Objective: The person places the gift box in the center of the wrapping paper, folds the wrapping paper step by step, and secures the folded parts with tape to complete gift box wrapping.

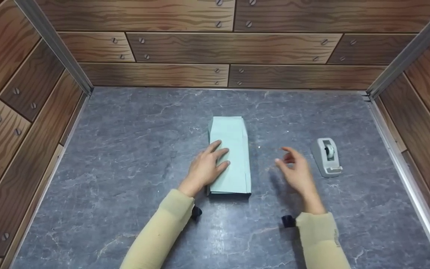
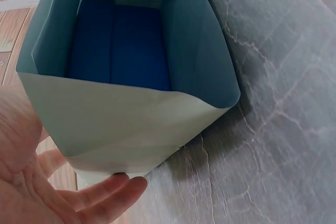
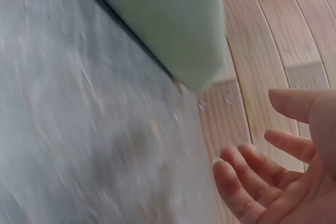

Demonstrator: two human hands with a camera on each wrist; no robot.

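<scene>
A pale green paper wrapper (image 1: 235, 157), long and folded, lies lengthwise on the table. The left wrist view shows its near end standing open, with a blue box (image 2: 137, 48) inside. My left hand (image 1: 205, 167) rests on the wrapper's left side, fingers spread over its top face. To the right, apart from the wrapper, my right hand (image 1: 296, 171) hovers above the table with loosely bent fingers. Nothing shows between the thumb and fingers (image 3: 236, 195) in the right wrist view. A grey tape dispenser (image 1: 327, 158) stands just beyond that hand on the right.
The grey marbled tabletop (image 1: 136, 149) is bounded by wood-patterned walls (image 1: 185, 46) at the back and both sides. Metal rails (image 1: 411, 179) run along the edges. Dark wrist-camera pieces (image 1: 288, 221) stick out beside the sleeves.
</scene>
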